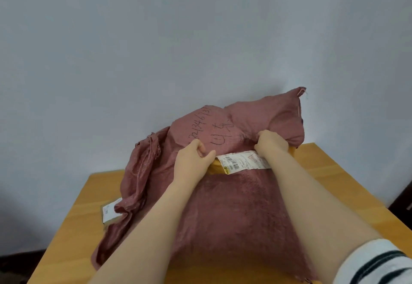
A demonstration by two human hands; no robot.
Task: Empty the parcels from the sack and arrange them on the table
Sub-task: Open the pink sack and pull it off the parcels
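Observation:
A dull red woven sack [231, 212] with black handwriting lies across the wooden table [73, 234]. My left hand [192, 159] and my right hand [273, 142] both grip the sack's upper layer and hold it raised. In the gap under that layer shows a yellow parcel [215, 165] with a white barcode label [242, 162]. Most of this parcel is hidden by the sack. A second, brown parcel [109, 213] with a white label pokes out from under the sack's left fold.
A plain pale wall stands right behind the table. The table's left and right edges fall away to a dark floor. Dark furniture [402, 201] shows at the far right edge. My right sleeve [374, 263] is white with dark stripes.

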